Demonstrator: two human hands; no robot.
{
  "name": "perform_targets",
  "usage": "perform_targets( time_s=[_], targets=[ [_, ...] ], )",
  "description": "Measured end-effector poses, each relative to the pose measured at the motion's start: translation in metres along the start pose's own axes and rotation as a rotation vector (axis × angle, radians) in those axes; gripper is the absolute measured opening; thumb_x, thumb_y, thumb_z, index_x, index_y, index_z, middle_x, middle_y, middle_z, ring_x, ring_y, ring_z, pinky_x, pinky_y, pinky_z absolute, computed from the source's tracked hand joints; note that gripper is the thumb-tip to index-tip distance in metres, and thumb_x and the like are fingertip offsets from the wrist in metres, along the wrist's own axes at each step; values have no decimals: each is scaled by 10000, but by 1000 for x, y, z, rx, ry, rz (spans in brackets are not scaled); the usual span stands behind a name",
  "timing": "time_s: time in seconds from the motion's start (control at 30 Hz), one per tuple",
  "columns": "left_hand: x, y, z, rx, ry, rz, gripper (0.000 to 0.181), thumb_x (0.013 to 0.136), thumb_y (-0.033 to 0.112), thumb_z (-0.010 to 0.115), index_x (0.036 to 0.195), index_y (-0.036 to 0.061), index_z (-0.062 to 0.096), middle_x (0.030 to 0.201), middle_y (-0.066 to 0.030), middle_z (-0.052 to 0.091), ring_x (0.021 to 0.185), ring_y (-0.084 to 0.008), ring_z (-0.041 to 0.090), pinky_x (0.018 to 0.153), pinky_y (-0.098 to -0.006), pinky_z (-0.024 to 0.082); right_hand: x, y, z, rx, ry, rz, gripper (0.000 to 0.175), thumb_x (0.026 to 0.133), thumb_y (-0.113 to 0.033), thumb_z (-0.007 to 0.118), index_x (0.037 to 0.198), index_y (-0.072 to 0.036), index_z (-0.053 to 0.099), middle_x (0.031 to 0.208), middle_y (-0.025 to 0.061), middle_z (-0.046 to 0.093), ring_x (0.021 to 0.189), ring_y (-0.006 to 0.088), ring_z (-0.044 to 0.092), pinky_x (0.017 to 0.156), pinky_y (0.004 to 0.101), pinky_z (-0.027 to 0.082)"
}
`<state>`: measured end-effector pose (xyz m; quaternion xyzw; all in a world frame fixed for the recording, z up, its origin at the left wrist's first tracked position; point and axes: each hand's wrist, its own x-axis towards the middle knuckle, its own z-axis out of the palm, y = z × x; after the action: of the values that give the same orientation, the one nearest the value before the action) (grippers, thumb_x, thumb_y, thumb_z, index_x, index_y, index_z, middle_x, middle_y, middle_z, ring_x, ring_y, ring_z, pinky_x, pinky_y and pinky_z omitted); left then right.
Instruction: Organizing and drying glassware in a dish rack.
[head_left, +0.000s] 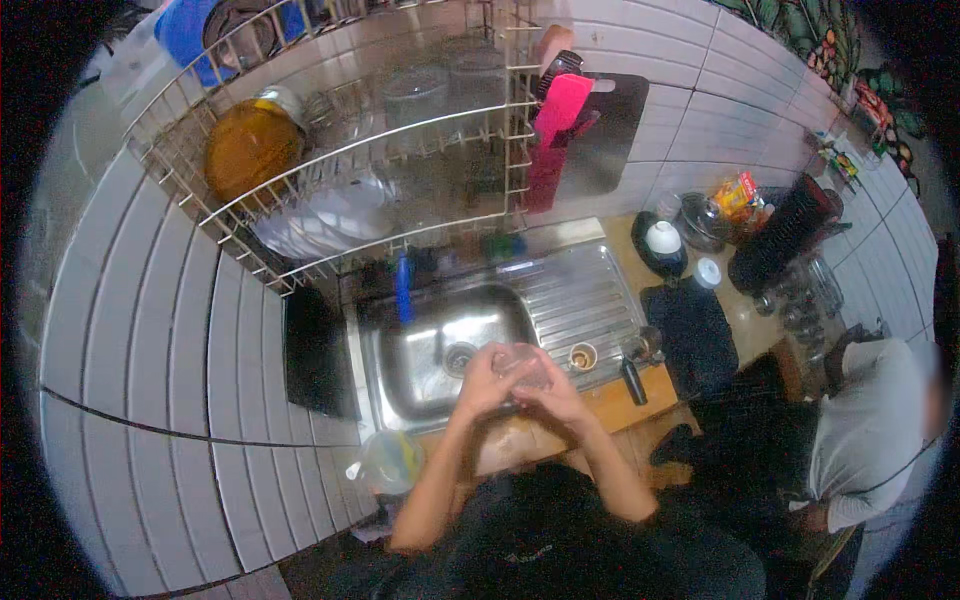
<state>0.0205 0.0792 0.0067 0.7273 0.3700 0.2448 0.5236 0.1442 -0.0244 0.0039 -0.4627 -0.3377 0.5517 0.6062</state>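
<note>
Both of my hands are raised near the front right edge of the stainless steel sink basin (420, 367). Between them they hold a clear, see-through container (525, 369), blurred, its exact kind unclear. My left hand (486, 382) grips its left side and my right hand (553, 391) its right side. A cup with brown residue inside (583, 356) stands on the ribbed drainboard (574, 300), just right of my right hand. Beside it lie a dark-handled utensil (634, 380) and a small glass vessel (646, 345). A blue faucet part (404, 289) reaches over the basin.
A wire dish rack (360, 142) with plates (322, 221) hangs above the sink. A plastic jug (391, 461) stands at the basin's front left corner. Right of the drainboard are a dark mat (690, 337) and a black cylinder (780, 232). A person (866, 427) is at the far right.
</note>
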Motion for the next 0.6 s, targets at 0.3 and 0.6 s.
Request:
perform_targets(
  time_s=[0.3, 0.6],
  targets=[
    [65, 71, -45, 128, 331, 297, 274, 810, 132, 712, 1033, 31, 587, 819, -24, 588, 678, -96, 498, 632, -235, 432, 18, 9, -44, 398, -11, 8, 539, 810, 2, 654, 1299, -64, 437, 1113, 64, 582, 930, 159, 595, 738, 305, 529],
    [139, 96, -81, 423, 631, 601, 233, 827, 126, 675, 1010, 22, 577, 945, -89, 605, 806, -162, 581, 692, -273, 458, 35, -1, -64, 290, -142, 45, 609, 708, 80, 685, 1244, -71, 438, 1145, 115, 544, 1048, 283, 607, 834, 363, 556]
  ],
)
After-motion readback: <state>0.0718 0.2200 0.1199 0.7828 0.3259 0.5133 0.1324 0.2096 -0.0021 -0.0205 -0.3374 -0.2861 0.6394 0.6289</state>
